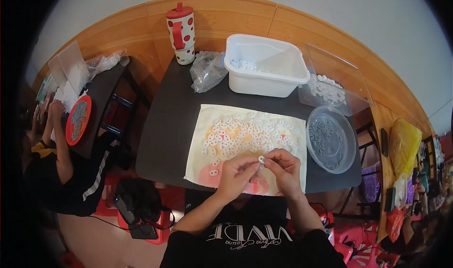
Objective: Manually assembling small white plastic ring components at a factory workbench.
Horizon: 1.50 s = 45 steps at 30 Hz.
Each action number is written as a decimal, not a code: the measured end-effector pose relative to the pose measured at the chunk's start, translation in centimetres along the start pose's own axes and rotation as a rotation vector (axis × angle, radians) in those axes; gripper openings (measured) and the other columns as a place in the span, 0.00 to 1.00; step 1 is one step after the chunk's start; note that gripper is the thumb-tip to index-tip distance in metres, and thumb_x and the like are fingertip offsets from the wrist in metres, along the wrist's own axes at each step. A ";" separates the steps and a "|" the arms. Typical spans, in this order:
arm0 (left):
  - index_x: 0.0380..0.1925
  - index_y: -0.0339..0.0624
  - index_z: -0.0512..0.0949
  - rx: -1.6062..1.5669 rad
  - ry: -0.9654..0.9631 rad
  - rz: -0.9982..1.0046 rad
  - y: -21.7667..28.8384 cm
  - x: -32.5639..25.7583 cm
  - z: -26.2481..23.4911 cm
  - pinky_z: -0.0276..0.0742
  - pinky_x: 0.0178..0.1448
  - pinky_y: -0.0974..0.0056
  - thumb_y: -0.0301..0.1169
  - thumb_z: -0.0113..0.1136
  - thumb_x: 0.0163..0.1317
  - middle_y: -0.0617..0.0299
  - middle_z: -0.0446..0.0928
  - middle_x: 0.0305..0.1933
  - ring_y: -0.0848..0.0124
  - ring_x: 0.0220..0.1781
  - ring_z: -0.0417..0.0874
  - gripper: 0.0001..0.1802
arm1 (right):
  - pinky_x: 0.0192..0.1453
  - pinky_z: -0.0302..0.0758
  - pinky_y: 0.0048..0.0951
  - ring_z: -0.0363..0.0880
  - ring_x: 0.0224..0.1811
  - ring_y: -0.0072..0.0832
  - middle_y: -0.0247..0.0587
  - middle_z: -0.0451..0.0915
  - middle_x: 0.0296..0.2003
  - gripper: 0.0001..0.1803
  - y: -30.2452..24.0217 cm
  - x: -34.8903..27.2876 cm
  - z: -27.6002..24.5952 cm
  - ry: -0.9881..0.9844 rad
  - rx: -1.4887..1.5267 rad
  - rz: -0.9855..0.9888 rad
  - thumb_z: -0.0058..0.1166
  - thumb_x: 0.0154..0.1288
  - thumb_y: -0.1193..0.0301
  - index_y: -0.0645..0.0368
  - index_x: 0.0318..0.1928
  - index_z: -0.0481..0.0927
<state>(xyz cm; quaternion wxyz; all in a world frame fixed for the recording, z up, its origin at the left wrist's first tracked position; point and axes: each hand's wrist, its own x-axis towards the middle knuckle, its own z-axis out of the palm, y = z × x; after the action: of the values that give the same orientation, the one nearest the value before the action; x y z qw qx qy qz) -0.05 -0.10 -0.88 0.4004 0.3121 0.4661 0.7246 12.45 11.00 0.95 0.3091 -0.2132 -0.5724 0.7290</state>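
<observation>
My left hand (234,174) and my right hand (284,170) meet over the near part of a cream cloth (197,140). Between both sets of fingertips is pinched a small white two-holed plastic piece (261,159); whether something smaller is held with it is hidden by my fingers. Many similar oval white pieces (226,138) lie scattered on the cloth just beyond my hands. A lone white piece (213,172) rests left of my left hand, on the cloth's pink printed area. To the right, a round clear tub (348,160) holds small grey parts (322,133).
At the back of the dark table (165,121) stand a red-spotted tumbler (181,36), a crumpled clear bag (207,69) and a white tub (264,86). Round white pieces (325,89) fill a clear box. At the left table, a person's hands (55,108) work beside a red tray (87,101).
</observation>
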 end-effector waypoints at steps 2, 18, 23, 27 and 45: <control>0.44 0.32 0.82 -0.006 0.005 0.006 0.1 0.1 0.2 0.73 0.32 0.74 0.19 0.59 0.69 0.64 0.78 0.36 0.81 0.30 0.78 0.07 | 0.48 0.74 0.18 0.78 0.41 0.15 0.30 0.81 0.37 0.06 -0.1 -0.1 0.2 0.010 -0.019 -0.027 0.59 0.67 0.84 0.64 0.42 0.82; 0.42 0.29 0.83 0.046 0.021 0.119 0.6 -0.1 0.6 0.72 0.32 0.74 0.18 0.59 0.68 0.62 0.77 0.36 0.80 0.29 0.77 0.06 | 0.43 0.70 0.18 0.74 0.37 0.17 0.34 0.79 0.36 0.06 -0.2 -0.4 0.6 -0.001 -0.261 -0.256 0.59 0.66 0.86 0.66 0.41 0.82; 0.40 0.30 0.82 0.121 0.061 0.207 0.3 0.0 0.8 0.73 0.32 0.74 0.18 0.59 0.68 0.63 0.77 0.35 0.80 0.29 0.77 0.05 | 0.40 0.70 0.20 0.75 0.35 0.21 0.38 0.79 0.34 0.07 -0.4 -0.3 1.1 0.028 -0.479 -0.410 0.59 0.63 0.87 0.67 0.40 0.81; 0.39 0.29 0.79 0.236 0.048 0.188 0.3 0.1 0.6 0.75 0.32 0.73 0.18 0.58 0.68 0.60 0.76 0.34 0.78 0.30 0.80 0.03 | 0.37 0.74 0.27 0.79 0.32 0.34 0.44 0.79 0.32 0.08 -0.5 0.0 1.2 0.057 -0.648 -0.553 0.59 0.59 0.87 0.65 0.39 0.81; 0.46 0.32 0.80 1.001 0.097 0.559 1.6 0.3 0.2 0.78 0.44 0.54 0.13 0.57 0.54 0.46 0.76 0.42 0.50 0.43 0.80 0.18 | 0.42 0.73 0.18 0.76 0.39 0.12 0.29 0.81 0.36 0.03 -0.4 -0.1 -1.0 -0.018 -0.276 -0.025 0.58 0.68 0.82 0.63 0.40 0.81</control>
<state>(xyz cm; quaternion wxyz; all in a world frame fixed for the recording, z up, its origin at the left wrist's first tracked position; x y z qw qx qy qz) -0.57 -0.13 0.72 -0.0248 0.5416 0.6697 0.5074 13.27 11.65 1.05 0.2808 -0.2397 -0.6726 0.6413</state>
